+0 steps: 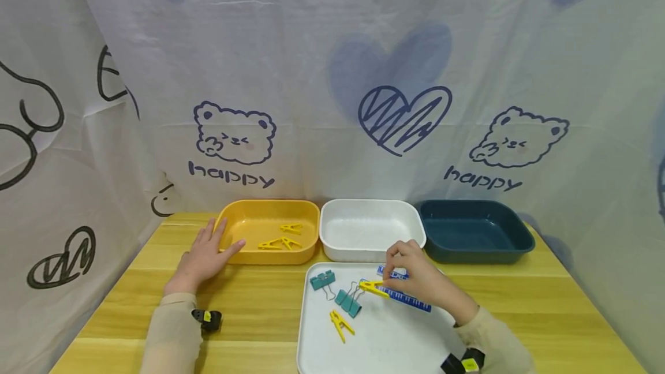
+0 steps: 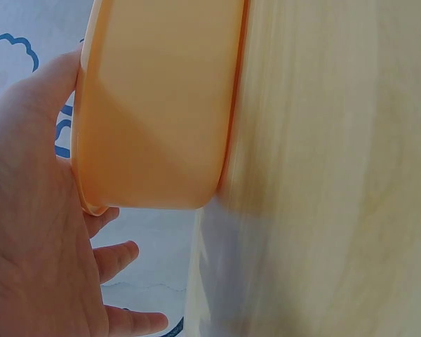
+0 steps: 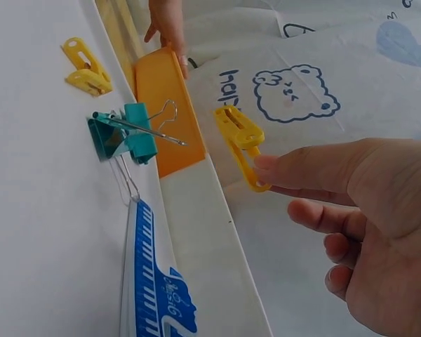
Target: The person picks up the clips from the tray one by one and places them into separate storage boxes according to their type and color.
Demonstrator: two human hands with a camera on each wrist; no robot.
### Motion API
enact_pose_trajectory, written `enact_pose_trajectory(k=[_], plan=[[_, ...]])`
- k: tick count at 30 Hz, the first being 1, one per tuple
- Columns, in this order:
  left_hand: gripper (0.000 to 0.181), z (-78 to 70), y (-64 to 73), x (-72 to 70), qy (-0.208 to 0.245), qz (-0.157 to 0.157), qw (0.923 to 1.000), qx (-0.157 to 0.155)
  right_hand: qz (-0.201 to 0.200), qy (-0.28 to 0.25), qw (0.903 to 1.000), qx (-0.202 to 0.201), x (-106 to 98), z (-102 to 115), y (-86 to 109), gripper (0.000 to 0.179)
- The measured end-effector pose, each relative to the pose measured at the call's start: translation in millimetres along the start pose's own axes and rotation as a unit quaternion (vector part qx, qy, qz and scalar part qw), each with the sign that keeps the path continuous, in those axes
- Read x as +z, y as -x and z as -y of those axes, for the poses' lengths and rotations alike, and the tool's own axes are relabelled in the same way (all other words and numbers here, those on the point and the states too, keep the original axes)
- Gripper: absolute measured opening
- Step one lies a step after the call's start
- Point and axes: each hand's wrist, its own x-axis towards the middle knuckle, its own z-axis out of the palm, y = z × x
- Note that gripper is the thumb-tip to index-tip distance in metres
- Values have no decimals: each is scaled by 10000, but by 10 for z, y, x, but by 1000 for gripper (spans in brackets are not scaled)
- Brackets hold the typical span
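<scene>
1. A yellow clip (image 1: 373, 288) is held in the air above a white tray, pinched between the thumb and fingers of the right hand (image 1: 413, 273).
2. Below that hand, a blue-and-white ruler (image 1: 413, 300) lies on the tray (image 1: 384, 351), partly hidden.
3. To the left on the tray are 2 teal binder clips (image 1: 348, 303) with wire handles, and nearer the viewer, 1 loose yellow clip (image 1: 341, 326).
4. The left hand (image 1: 201, 258) rests on the left end of a yellow bin (image 1: 239, 257), fingers spread and relaxed, gripping nothing.
5. Inside that bin lie 3 more yellow clips (image 1: 291, 228), 2 of them close together.
6. Rightward in the same row stand a white bin (image 1: 372, 253) and a dark blue bin (image 1: 475, 253).
7. Everything sits on a wood-grain table (image 1: 260, 316); behind hangs a pale curtain (image 1: 291, 62) printed with hearts, bears and "happy".
</scene>
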Motion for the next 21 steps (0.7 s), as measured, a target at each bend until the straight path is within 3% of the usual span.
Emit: enact_pose_trajectory(k=[10,21], plan=[[98,8,-9,7,-28,-2,10000,14,-385,-49,9992,-34,37,152,-128,14],[98,25,-24,25,-48,-41,10000,32,-506,-261,9984,29,127,317,-356,10]])
